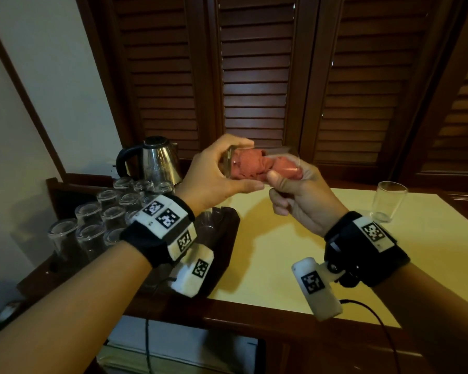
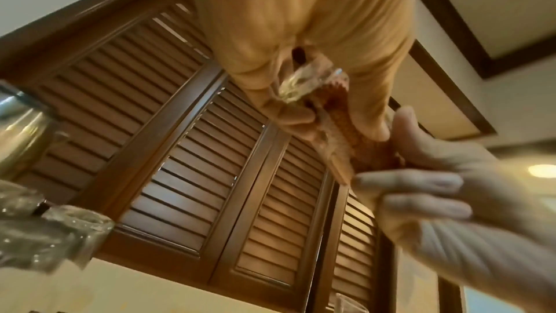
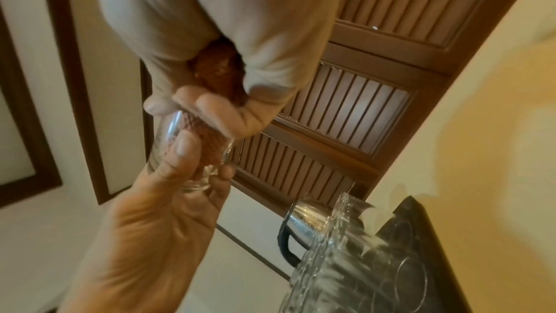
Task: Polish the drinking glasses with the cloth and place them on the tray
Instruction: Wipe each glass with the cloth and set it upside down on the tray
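Fingers of the left hand curl round the thick bottom end of a clear drinking glass, which lies on its side in the air above the table. The right hand pinches a soft pink-red cloth that is stuffed inside the glass through its open end.

So the step right now looks like rubbing the inside of this glass. Next, I think the cloth must come out, and then the glass must go down softly on the dark wooden tray, just below the left wrist.

On the tray stand many more clear glasses, upside down in rows. One more clear glass stands alone on the pale yellow table, off to the right. Behind the tray sits a shiny metal kettle. Farthest back are brown wooden shutters.
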The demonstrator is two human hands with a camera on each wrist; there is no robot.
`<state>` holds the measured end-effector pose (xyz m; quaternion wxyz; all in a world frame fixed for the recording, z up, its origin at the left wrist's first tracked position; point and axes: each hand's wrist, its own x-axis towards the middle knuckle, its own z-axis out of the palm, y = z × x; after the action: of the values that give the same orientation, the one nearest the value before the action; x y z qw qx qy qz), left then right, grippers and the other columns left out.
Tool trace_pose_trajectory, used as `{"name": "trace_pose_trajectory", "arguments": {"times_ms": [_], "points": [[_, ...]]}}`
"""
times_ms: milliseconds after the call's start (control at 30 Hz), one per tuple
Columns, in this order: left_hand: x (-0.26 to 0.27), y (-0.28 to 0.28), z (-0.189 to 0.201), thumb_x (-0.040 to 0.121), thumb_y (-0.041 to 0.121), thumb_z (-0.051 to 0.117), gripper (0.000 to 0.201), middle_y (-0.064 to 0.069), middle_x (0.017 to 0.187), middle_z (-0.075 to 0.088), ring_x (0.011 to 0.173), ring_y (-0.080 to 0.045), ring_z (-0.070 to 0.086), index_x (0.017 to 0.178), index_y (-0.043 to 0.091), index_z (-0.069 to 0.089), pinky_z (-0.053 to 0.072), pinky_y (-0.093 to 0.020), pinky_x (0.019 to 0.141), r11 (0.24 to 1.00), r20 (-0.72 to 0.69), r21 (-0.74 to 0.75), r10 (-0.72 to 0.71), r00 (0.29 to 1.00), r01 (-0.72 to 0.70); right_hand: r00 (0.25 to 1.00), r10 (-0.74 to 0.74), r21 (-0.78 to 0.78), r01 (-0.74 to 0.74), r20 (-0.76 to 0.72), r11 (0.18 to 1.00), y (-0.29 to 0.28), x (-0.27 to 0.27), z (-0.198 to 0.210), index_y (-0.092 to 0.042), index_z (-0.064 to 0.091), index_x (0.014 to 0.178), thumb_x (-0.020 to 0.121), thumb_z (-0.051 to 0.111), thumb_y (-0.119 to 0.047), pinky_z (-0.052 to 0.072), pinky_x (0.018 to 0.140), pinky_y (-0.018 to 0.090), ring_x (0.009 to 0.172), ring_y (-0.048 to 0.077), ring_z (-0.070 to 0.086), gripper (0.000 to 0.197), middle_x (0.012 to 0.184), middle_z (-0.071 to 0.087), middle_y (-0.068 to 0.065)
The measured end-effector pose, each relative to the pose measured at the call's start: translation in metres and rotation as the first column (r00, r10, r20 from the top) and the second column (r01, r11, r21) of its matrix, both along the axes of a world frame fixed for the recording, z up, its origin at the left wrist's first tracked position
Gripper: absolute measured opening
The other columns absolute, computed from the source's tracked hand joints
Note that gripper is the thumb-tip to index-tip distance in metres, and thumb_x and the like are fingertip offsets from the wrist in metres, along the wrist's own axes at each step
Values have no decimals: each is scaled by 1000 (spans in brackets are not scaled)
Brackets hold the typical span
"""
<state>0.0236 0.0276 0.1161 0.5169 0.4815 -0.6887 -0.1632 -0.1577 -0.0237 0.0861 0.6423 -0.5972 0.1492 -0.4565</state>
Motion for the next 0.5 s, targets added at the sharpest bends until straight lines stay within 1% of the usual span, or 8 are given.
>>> {"name": "trace_pose_trajectory", "arguments": {"times_ms": [67,167,200,267,333,400,433,500], "points": [[-1,0,1,54,34,86,75,15,112,58,93,-1,65,122,26,55,58,-22,78,993,-49,121,4,999,2,999,-50,-42,50,5,998,-3,2,-1,-8,61,109,89,60,1,37,41,23,44,12,42,22,66,60,1],[-2,6,6,66,36,75,64,-4,99,66,63,-9,60,124,14,58,51,-16,53,840,-429,466,-58,901,277,984,-158,-311,127,-77,942,-6,-1,2,-11,67,104,86,65,10,41,46,23,51,11,51,27,65,63,-6],[-1,8,7,70,40,71,59,-6,92,67,57,-9,56,119,9,61,46,-14,47,818,-497,477,-51,866,322,977,-181,-373,127,-112,919,-5,-2,4,-11,68,105,85,67,9,40,46,21,52,9,52,28,64,64,-7],[1,9,7,71,39,70,57,-8,86,66,54,-11,54,115,4,63,43,-15,44,855,-537,420,-36,843,303,968,-193,-375,122,-159,919,-4,0,8,-7,65,108,85,66,12,37,43,16,47,6,48,30,60,61,-11],[4,8,6,67,39,78,58,-3,90,68,60,-15,59,116,8,65,49,-19,49,944,-392,292,-30,919,155,977,-145,-279,97,-158,955,-4,2,9,-6,62,111,88,62,13,34,39,16,39,6,40,30,61,59,-11],[9,4,4,59,52,86,68,9,103,68,80,-10,68,117,24,66,56,-24,66,994,-68,103,42,997,-34,994,-29,-134,14,-109,991,-2,1,8,-8,61,113,90,61,0,28,36,16,35,7,34,24,74,58,9],[10,6,3,55,61,85,73,15,109,66,92,-3,67,118,31,64,57,-25,76,996,48,36,78,996,-79,997,9,-76,-15,-83,997,-1,1,7,-9,60,112,89,61,-7,25,36,16,35,7,33,23,82,55,15],[9,7,1,51,66,80,76,23,113,62,101,5,62,119,38,60,56,-24,86,997,116,-6,81,990,-81,998,4,-50,-7,-60,999,0,1,5,-10,61,109,87,63,-11,23,37,16,35,8,33,21,81,54,16]]}}
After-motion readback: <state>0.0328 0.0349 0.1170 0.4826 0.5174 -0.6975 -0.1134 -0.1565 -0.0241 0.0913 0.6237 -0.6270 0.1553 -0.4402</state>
